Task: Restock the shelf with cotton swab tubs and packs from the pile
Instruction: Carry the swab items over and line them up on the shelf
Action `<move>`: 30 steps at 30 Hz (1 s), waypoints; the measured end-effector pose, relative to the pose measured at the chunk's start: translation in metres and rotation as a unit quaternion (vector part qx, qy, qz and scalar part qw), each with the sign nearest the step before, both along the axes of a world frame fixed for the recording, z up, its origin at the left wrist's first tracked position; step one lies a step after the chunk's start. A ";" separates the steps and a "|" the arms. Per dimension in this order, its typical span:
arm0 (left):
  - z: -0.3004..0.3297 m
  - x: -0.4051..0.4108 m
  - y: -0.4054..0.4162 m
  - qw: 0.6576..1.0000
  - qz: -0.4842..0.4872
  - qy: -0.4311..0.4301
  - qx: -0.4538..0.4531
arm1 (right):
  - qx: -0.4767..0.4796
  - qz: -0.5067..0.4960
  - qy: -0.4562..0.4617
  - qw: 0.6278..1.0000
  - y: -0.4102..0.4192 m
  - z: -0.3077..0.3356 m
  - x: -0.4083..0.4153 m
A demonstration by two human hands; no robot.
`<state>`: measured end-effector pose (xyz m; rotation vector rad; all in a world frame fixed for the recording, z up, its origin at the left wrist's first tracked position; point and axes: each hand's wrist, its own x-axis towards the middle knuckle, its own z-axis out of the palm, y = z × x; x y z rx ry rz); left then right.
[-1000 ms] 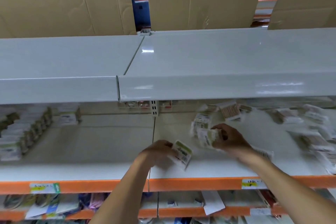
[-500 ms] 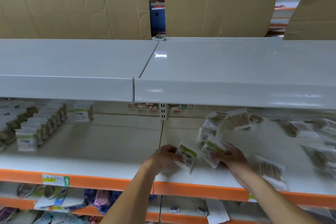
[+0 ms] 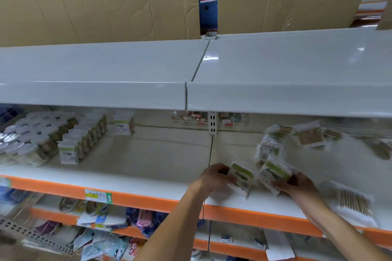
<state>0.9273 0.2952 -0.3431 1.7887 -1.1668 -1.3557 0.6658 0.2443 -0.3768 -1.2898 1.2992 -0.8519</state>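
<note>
labels too blurred; no text is legible

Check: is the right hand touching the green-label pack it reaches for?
Touching. The head view shows the right hand with fingers curled round the lower edge of the green-label pack, no gap between them, just above the shelf.

**Around the restocking spot**

Above us we see tall cardboard sheets (image 3: 101,2) standing behind the bare white top shelf (image 3: 286,63). An orange price rail (image 3: 148,199) carries a yellow-and-green label (image 3: 98,196). Below it, the lower shelf (image 3: 53,215) holds a blurred jumble of flat packets (image 3: 101,241) and a pink item (image 3: 144,219).
</note>
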 end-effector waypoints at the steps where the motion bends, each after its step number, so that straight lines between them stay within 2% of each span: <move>1: 0.002 0.002 0.001 1.000 0.001 0.001 -0.002 | 0.000 0.000 0.008 1.000 0.000 0.002 0.001; 6: 0.008 0.028 0.010 0.998 0.048 0.043 -0.023 | -0.002 -0.015 0.025 1.000 0.004 0.021 0.019; 14: 0.017 0.127 0.028 0.986 0.151 0.036 -0.065 | -0.073 -0.001 0.079 0.994 0.031 0.056 0.099; 19: 0.014 0.207 0.038 0.975 0.204 0.000 -0.088 | -0.057 0.013 0.029 0.998 0.043 0.069 0.175; 30: 0.003 0.340 0.056 0.952 0.263 -0.078 -0.134 | -0.066 0.026 0.009 0.997 0.054 0.057 0.324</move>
